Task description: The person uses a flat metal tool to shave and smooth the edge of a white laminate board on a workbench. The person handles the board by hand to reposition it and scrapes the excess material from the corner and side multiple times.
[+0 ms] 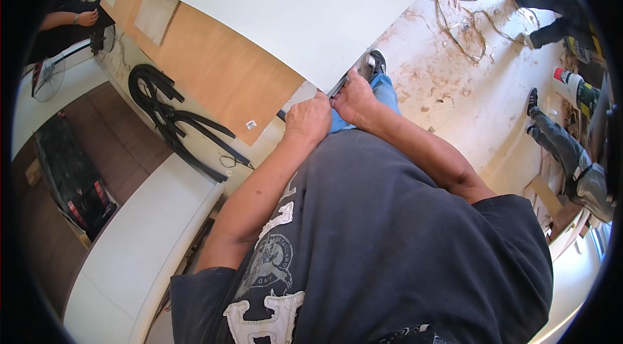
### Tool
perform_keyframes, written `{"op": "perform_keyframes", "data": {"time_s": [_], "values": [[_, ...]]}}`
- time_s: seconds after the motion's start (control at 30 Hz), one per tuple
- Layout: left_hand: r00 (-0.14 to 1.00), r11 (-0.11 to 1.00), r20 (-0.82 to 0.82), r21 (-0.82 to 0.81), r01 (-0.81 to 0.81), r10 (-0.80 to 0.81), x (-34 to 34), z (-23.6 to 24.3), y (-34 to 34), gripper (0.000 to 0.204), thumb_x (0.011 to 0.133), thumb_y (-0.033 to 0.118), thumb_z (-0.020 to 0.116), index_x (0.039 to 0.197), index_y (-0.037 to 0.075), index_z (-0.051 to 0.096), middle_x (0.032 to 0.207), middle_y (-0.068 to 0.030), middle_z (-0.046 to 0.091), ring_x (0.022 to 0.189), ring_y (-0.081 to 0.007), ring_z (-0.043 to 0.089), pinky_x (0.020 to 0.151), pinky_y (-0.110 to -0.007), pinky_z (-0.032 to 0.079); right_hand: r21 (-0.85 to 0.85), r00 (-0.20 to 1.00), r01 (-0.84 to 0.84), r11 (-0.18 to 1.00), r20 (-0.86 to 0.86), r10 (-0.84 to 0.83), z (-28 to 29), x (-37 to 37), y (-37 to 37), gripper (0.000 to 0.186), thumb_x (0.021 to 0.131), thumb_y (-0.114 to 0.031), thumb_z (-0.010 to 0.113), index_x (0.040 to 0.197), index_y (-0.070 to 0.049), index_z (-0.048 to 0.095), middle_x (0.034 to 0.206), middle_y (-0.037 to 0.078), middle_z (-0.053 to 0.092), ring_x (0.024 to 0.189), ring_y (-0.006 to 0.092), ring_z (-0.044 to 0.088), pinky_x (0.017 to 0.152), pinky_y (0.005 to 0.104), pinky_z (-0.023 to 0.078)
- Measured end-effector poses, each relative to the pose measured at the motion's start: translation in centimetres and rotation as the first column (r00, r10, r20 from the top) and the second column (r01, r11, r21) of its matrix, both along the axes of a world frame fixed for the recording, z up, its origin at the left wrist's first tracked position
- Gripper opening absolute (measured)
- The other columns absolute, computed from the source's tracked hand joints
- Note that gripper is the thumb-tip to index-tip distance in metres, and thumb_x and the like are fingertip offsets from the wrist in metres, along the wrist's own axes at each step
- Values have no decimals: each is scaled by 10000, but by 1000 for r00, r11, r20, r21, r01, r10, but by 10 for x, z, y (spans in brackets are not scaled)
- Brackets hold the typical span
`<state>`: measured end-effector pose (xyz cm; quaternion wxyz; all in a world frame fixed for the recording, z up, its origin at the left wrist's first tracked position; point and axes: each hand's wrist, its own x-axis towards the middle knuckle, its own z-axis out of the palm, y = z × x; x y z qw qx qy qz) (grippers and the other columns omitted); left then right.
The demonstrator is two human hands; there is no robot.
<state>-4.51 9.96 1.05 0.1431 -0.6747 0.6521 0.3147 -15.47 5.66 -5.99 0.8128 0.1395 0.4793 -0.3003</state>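
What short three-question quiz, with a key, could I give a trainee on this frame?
1. Which part of the white panel are the left hand and right hand nearest?
a) its middle
b) its corner closest to the wearer
c) its far edge
2. True or false: the tan board shows along the white panel's left side.
3. Fill the gap: the curved strips left of the tan board are ____ in colour.

Key: 1 b; 2 true; 3 black.
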Motion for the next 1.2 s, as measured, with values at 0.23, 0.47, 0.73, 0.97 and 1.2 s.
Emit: {"op": "perform_keyframes", "data": {"time_s": [0.23, 0.47, 0.73, 0.97, 1.2], "values": [[997, 998, -54, -32, 52, -53, 6, -8, 8, 272, 963, 223, 505, 904, -33, 576, 753, -264, 685, 701, -417, 697, 652, -531, 548, -19, 999, 48, 999, -2, -48, 3, -8, 8, 510, 1073, -503, 275, 1316, -118, 507, 1267, 94, 619, 1106, 290, 611, 917, 497, 505], [975, 991, -220, -131, -23, -7, 10, -1, 18, 296, 968, 281, 550, 876, 0, 554, 726, -275, 657, 661, -429, 672, 615, -546, 520, -249, 949, -297, 922, -185, 256, -14, -67, 6, 592, 1008, -514, 504, 1370, -45, 493, 1290, 161, 594, 1171, 316, 592, 959, 496, 486], [940, 890, -340, -423, -170, 19, 55, -18, 75, 95, 862, 216, 586, 841, 125, 605, 815, -130, 576, 628, -357, 641, 529, -477, 516, -120, 985, -152, 981, 69, 161, -54, -131, -13, 649, 1052, -477, 285, 1500, -12, 348, 1598, 154, 321, 1460, 294, 324, 1156, 467, 287], [784, 636, -307, -463, -618, 539, 58, 25, 126, 309, 975, 329, 547, 916, 25, 557, 686, -231, 632, 660, -430, 649, 559, -544, 495, -403, 720, -504, 764, 293, 629, -57, -73, -52, 450, 972, -200, 394, 1324, 54, 512, 1391, 226, 527, 1323, 385, 457, 1127, 537, 348], [355, 262, -386, -273, -926, 852, -9, 33, 155, 351, 986, 335, 481, 1020, -3, 567, 798, -250, 677, 759, -451, 666, 726, -563, 514, -25, -316, -722, -691, -877, 362, 14, -66, -126, 473, 945, -161, 442, 1322, 122, 473, 1376, 292, 516, 1216, 434, 533, 1046, 541, 444]]}}
